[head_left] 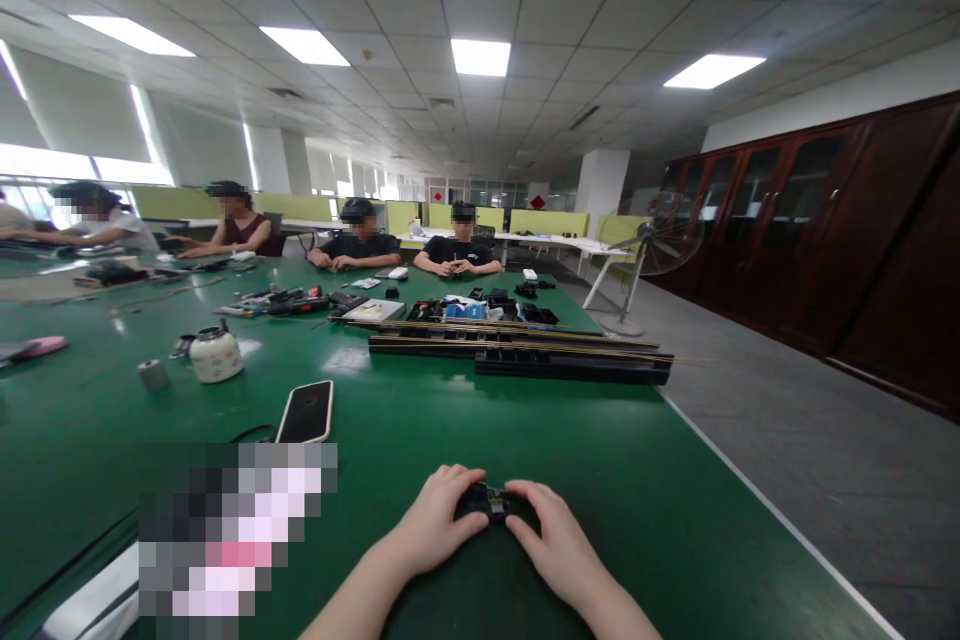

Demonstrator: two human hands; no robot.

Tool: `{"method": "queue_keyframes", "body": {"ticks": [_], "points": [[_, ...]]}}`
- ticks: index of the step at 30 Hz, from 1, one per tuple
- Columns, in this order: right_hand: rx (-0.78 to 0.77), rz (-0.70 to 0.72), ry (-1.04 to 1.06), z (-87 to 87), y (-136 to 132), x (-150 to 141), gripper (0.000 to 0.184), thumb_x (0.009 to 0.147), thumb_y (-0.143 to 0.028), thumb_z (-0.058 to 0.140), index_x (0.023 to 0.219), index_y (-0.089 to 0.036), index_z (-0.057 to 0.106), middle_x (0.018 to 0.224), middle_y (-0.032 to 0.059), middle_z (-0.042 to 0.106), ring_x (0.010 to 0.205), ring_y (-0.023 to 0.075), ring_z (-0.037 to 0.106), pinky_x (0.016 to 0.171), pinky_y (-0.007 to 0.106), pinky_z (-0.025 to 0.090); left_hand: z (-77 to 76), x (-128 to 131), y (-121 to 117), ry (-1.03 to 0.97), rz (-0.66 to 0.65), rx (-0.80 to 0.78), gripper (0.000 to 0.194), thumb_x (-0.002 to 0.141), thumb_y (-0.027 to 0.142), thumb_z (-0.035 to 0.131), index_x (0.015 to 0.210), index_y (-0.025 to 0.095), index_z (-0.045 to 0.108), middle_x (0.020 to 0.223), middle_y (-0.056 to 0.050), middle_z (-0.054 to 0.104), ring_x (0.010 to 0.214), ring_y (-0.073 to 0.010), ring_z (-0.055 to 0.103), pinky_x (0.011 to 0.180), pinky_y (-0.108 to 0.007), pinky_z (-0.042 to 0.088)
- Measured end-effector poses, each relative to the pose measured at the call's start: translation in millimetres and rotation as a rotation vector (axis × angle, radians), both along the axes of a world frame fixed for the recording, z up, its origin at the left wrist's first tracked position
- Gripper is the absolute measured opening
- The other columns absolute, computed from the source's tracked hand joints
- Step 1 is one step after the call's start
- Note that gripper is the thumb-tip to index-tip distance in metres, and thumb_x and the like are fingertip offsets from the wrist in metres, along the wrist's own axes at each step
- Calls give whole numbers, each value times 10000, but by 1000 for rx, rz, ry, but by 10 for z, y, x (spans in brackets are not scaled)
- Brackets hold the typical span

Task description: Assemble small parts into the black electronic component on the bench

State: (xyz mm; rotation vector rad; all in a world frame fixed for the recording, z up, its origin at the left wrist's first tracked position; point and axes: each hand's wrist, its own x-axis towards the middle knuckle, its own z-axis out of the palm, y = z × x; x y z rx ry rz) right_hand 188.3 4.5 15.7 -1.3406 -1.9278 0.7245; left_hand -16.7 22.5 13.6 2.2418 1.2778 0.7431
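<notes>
Small dark part, held at green table.
Left hand, right hand pinch its opposite ends.

Small dark device: black body, silvery metallic section at mid-length, small brownish detail near its far edge. Held between the left hand and right hand, one end at each, fingers on the far side, thumbs on the near side. Long axis runs roughly hand to hand. Ends partly hidden by fingers; fine detail too small to read. Contact with desk beneath: cannot tell.
</notes>
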Motion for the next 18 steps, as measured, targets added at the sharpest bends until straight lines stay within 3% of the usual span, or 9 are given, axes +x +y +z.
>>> {"method": "queue_keyframes", "body": {"ticks": [3,9,14,18], "points": [[6,11,-31,-11,10,0,297,786,-273,525,1071,-236,598,1107,69,621,1074,226,541,967,371,398,2,-13,13,-6,-22,4,281,779,260,593,1058,238,569,1044,-30,573,1001,-208,488,901,-318,388],[24,-28,-79,-11,81,8,317,814,-315,481,1078,-188,603,1110,95,614,1070,232,540,971,368,392,31,43,3,64,-1,20,268,865,259,466,1122,238,537,1074,-43,538,1003,-203,465,909,-331,376],[7,-28,-62,-32,116,26,322,798,-316,504,1082,-196,596,1084,88,619,1041,228,553,948,355,410,68,57,18,53,7,-13,352,813,282,538,1158,216,510,1140,-63,513,1057,-224,446,948,-359,360],[-16,-50,-26,-37,140,40,314,782,-305,522,1067,-199,598,1063,86,622,1016,224,564,933,349,417,67,70,33,52,9,-8,250,800,238,538,1049,210,541,1095,-54,531,1027,-214,464,922,-351,380]]}}
